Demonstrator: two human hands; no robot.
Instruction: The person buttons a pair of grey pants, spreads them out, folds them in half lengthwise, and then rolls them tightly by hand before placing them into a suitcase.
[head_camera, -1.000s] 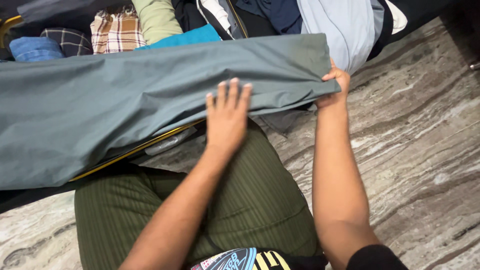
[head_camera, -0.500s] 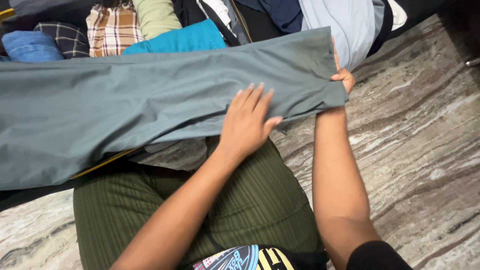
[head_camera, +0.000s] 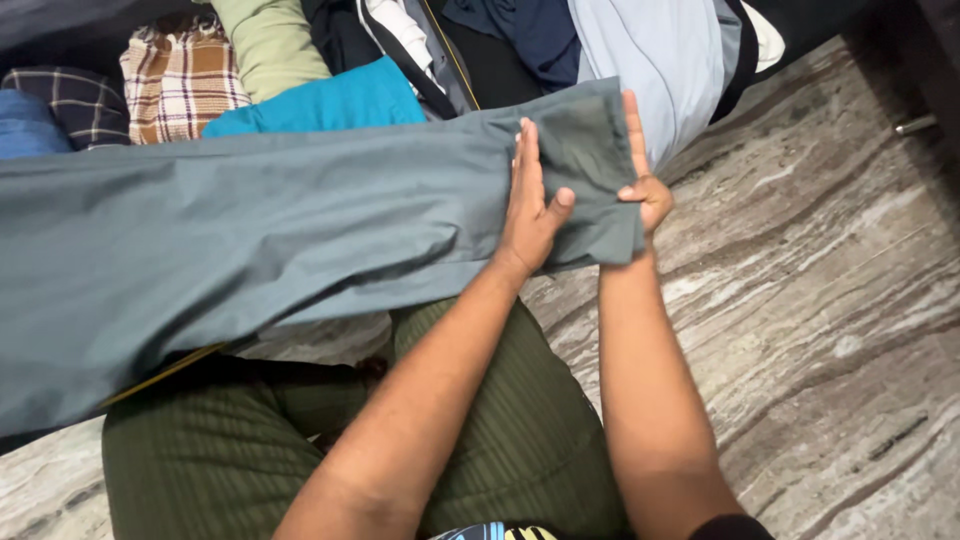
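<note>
A long grey garment lies stretched across my lap, reaching from the left edge of the view to my hands. My left hand rests flat on it near its right end, palm down, thumb out to the side. At that end my right hand pinches the hem between thumb and fingers, with the index finger pointing up along the edge. My legs in dark green ribbed trousers are under the cloth.
Behind the grey garment lies a heap of clothes: a checked brown shirt, a teal piece, a pale blue garment and dark items. Grey marbled floor spreads to the right.
My left hand has slid right along the grey garment toward its end. The right hand has shifted slightly up with the hem still held.
</note>
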